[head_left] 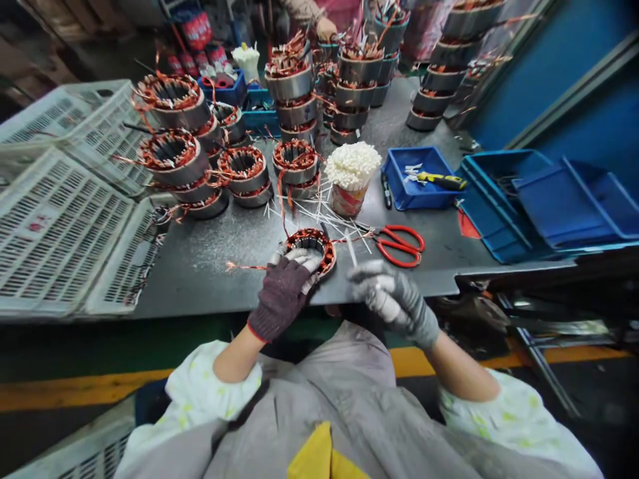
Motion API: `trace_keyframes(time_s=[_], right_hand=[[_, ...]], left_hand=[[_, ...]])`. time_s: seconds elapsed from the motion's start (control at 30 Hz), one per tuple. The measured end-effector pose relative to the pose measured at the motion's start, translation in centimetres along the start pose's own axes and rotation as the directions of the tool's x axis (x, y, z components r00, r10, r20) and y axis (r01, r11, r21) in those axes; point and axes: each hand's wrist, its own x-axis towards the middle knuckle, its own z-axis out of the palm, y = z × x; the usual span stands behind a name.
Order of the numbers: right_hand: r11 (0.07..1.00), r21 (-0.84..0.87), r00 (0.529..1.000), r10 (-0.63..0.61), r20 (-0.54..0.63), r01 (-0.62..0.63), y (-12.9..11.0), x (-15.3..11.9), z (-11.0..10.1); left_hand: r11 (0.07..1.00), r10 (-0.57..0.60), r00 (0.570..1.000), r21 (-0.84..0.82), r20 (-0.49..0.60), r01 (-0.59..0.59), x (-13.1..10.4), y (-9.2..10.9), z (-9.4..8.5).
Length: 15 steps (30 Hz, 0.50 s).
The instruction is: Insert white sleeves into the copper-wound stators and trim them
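Near the tabletop's (200, 289) front edge, a copper-wound ring (328, 250) is gripped at its left by the left hand (282, 294). Just rightward, a blurred white strip (351, 250), its long axis directed toward the far edge, is pinched by the right hand (397, 303).

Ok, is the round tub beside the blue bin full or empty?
Full: white sticks pack the tub and stand above its rim.

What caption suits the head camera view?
Gloved left hand on a copper-wound ring, right hand raised beside it, red-handled scissors nearby.
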Motion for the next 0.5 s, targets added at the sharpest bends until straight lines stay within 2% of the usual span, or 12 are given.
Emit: trace_keyframes(time_s=[0.07,0.17,0.37,0.5], right_hand=[[0.999,0.040,0.996,0.034,0.085,-0.037,-0.6,-2.8,1.2],[0.994,0.076,0.991,0.070,0.112,-0.078,-0.8,-4.2,2.4],[0.963,0.188,0.971,0.158,0.178,-0.191,1.2,-1.4,3.7],[0.969,0.178,0.985,0.160,0.067,-0.170,2.3,1.1,4.5]], left_hand=[[1.000,-0.005,1.000,-0.001,0.014,0.005,0.0,-0.2,-0.1],[1.000,-0.005,1.000,0.028,0.014,0.005,0.0,0.1,-0.3],[0.989,-0.095,0.995,0.115,-0.011,0.096,0.1,1.4,0.1],[0.978,-0.191,0.969,0.060,-0.155,0.202,-0.2,1.3,0.8]])
